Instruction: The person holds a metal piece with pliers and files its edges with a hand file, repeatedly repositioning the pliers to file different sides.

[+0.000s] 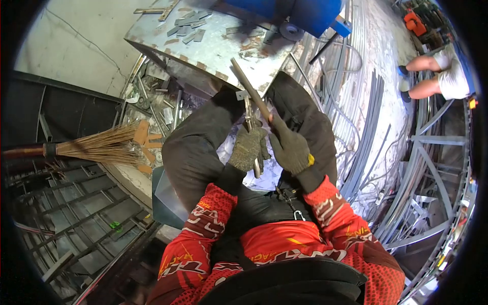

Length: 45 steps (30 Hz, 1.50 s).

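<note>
My left hand [247, 147], in a grey-green knitted glove, is wrapped round metal locking pliers [249, 113]. At the pliers' upper end sits a small flat metal plate [242, 95] with a hole. My right hand [291, 147], gloved the same way, holds a long brown flat bar or file [246, 84], its far end pointing up and left. The bar crosses close beside the plate; whether they touch is unclear. Both hands are above my lap, between my knees.
Metal pieces [190, 23] lie on the worktable [213, 51] ahead, beside a blue machine [305, 12] with a wheel. A straw broom [96, 145] is at left. Long metal bars [363, 132] cover the floor at right. Another person's legs [426, 76] show at upper right.
</note>
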Tool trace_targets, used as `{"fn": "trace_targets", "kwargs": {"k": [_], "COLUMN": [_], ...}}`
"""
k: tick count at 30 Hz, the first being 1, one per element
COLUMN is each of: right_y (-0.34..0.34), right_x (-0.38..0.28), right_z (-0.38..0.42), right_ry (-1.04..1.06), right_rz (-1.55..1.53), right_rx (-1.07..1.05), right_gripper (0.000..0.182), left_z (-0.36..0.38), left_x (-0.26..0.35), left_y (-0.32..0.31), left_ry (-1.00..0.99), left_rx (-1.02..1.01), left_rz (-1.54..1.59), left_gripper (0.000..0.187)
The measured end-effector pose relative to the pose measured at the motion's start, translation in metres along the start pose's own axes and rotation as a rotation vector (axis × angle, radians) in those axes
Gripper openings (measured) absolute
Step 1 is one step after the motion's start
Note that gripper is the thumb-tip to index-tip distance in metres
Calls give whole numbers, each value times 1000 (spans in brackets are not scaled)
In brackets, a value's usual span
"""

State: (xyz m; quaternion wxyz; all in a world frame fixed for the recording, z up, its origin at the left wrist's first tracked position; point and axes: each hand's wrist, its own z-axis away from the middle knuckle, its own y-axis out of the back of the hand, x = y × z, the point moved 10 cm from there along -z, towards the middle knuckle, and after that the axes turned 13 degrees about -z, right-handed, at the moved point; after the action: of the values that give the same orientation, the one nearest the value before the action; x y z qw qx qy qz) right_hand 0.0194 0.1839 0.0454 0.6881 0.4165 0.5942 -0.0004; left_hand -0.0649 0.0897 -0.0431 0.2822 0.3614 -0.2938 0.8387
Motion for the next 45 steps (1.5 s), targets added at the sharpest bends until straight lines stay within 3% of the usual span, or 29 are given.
{"fn": "trace_targets", "kwargs": {"k": [4,12,17,23,29,36,40,43,45], "right_y": [1,16,12,7,0,4,-3,-4,0], "right_x": [-9,6,-6,5,1,4,-9,-11,-3], "right_z": [-31,18,-17,14,-31,6,-35,-41,-17], "right_ry": [-9,-60,-3,-69,-58,15,22,27,15], "right_rz": [1,-53,-146,-115,-132,-45,-24,34,73], "right_rx": [10,51,71,19,4,42,24,12,1], "right_gripper": [52,47,53,49,49,53,53,52,51], "left_z": [0,1,-2,-1,2,3,-8,-3,-5], "left_x": [5,-5,-5,-6,-5,-1,-10,1,-13], "left_y": [1,-1,-1,-6,-6,-3,-2,-3,2], "left_ry": [10,13,-2,28,26,-11,-4,-34,14], "left_rx": [-4,-25,-15,-6,-20,9,-60,-30,16], "left_rz": [-56,37,-51,-79,-48,-64,-100,-75,101], "left_gripper": [20,35,35,30,32,27,29,29,28]}}
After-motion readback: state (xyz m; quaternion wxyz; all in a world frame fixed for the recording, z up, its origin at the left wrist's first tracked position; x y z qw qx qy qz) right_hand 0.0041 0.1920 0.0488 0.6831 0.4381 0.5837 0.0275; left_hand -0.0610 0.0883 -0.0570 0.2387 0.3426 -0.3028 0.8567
